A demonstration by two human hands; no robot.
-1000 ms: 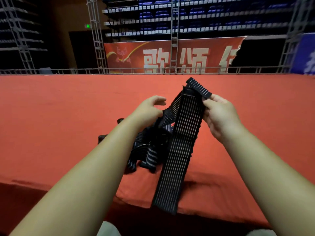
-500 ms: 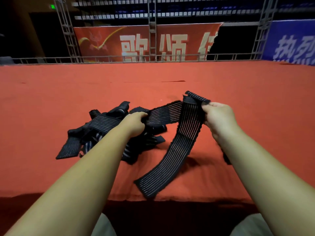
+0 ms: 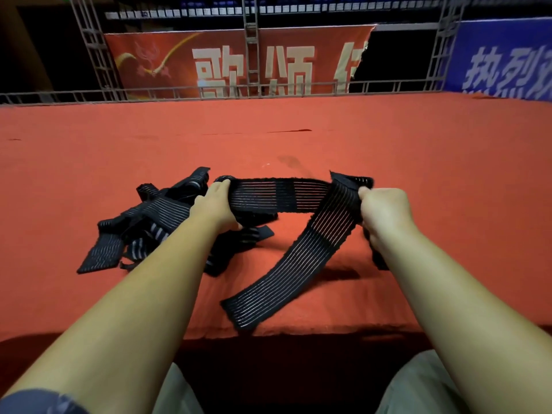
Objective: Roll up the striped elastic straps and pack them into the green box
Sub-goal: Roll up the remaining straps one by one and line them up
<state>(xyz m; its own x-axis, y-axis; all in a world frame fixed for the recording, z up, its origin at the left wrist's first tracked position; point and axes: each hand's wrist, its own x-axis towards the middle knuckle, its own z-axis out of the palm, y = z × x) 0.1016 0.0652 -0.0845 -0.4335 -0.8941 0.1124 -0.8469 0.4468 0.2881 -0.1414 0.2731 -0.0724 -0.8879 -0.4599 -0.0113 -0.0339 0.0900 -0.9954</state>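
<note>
Holding one striped elastic strap [image 3: 276, 195] taut btwn left grip [image 3: 219, 206] & right grip [image 3: 383, 212], both curled on it, over red desk [image 3: 298, 144]. Pull clear of strap pile [image 3: 149, 222], then roll tight from right end. Green box unseen.

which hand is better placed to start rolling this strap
Right, probably. The right hand pinches the strap at its folded-over part, where a roll could start. The left hand grips the flat stretch beside the pile, better for keeping it taut.

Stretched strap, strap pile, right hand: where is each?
stretched strap [image 3: 277, 194], head view, flat middle span.
strap pile [image 3: 161, 210], head view, top striped band.
right hand [image 3: 385, 210], head view, back of hand.
</note>
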